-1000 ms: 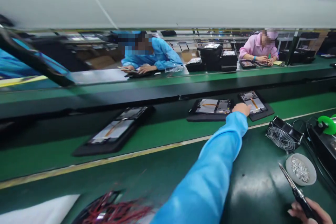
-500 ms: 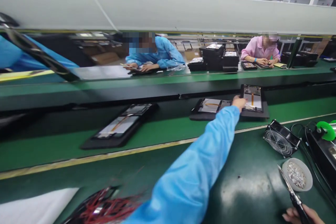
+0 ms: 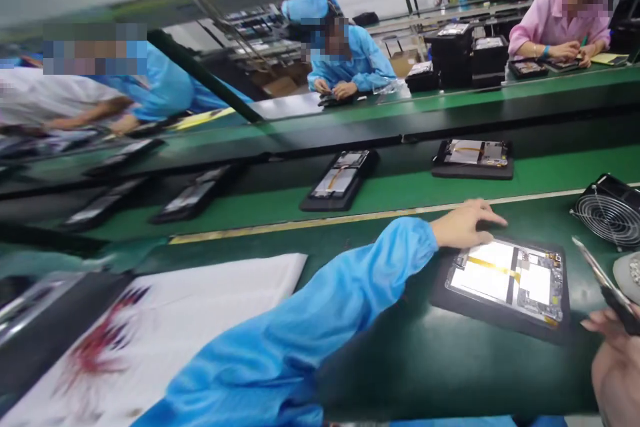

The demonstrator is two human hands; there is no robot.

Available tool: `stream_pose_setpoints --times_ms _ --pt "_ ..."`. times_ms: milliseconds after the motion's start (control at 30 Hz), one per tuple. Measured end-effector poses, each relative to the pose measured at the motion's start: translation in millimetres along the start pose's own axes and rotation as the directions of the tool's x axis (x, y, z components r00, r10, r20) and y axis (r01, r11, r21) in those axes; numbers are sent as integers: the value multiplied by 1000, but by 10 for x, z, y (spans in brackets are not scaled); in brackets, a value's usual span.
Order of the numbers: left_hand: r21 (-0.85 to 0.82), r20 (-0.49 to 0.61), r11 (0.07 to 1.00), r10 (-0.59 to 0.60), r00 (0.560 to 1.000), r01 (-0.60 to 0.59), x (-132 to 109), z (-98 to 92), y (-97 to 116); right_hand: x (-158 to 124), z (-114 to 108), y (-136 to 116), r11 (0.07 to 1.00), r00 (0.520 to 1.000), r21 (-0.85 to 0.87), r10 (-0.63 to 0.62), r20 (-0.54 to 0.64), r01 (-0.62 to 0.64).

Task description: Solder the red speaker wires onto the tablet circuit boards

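An opened tablet (image 3: 493, 273) lies on a dark foam pad (image 3: 453, 290) on the green bench, its circuit board and an orange ribbon cable showing. My left hand (image 3: 465, 225) is over the tablet's upper left edge, fingers stretched out and apart, holding nothing; whether it touches the edge I cannot tell. At the right border, my right hand (image 3: 615, 360) grips the dark handle of a soldering iron (image 3: 597, 268). The iron's tip points up and to the left, beside the tablet.
Beyond the bench edge, more open tablets on pads (image 3: 339, 180) lie along a green conveyor. A black fan (image 3: 607, 213) and a white bowl (image 3: 627, 273) stand at right. Red wires (image 3: 97, 347) rest on a white sheet (image 3: 215, 293) at left. Co-workers sit across the line.
My left hand has come back from the conveyor, and the tablet it held there now lies on the bench. That hand has let go. The view has swung left and tilted.
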State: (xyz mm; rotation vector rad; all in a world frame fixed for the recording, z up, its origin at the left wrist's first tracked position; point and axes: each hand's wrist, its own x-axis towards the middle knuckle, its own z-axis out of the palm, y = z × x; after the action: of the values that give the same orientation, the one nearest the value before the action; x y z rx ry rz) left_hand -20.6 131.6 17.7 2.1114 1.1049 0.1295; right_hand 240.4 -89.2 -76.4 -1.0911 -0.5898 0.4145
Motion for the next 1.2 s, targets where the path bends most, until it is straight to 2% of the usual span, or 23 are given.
stream_pose_setpoints --times_ms 100,200,267,333,433,533,600,667,733,800,867,933,1000,1200 --pt "120 -122 991 -40 992 55 -604 -20 -108 -141 275 -35 998 997 -6 61 47 -61" --pt "162 -129 981 -88 988 109 -1202 52 -272 -239 393 -67 993 987 0 117 107 -117" --pt "145 -124 981 -107 986 125 -1445 199 -347 -269 414 -82 991 983 -2 130 128 -131" --pt "97 -115 986 -123 986 134 -1553 358 -379 -278 418 -91 990 979 -25 137 149 -135" --pt "-29 -1 993 -118 993 118 -1575 464 -354 -266 426 -98 987 973 -89 148 175 -133" --pt "-275 189 952 -85 978 136 -1550 415 -241 -250 443 -106 984 973 -136 135 186 -111" --pt "-400 226 904 -63 972 152 -1516 397 -112 -247 448 -119 984 973 -151 121 197 -92" --pt "-414 154 906 -31 988 93 -1451 463 39 -256 440 -145 985 971 -159 104 215 -70" --pt "-340 -11 939 47 999 -48 -1342 620 180 -273 416 -189 984 966 -173 89 243 -47" --pt "-194 -205 956 178 962 -219 -1200 822 284 -292 383 -253 979 956 -202 80 281 -22" --pt "-22 -343 941 310 887 -338 -1059 1003 348 -314 352 -328 968 933 -251 71 352 21" --pt "102 -407 919 388 827 -381 -955 1115 382 -340 336 -396 944 893 -319 70 444 84" --pt "147 -437 909 413 799 -390 -903 1150 393 -370 342 -439 920 858 -367 73 508 139" --pt "156 -449 900 431 782 -407 -917 1092 381 -421 461 -435 924 853 -370 115 508 95"
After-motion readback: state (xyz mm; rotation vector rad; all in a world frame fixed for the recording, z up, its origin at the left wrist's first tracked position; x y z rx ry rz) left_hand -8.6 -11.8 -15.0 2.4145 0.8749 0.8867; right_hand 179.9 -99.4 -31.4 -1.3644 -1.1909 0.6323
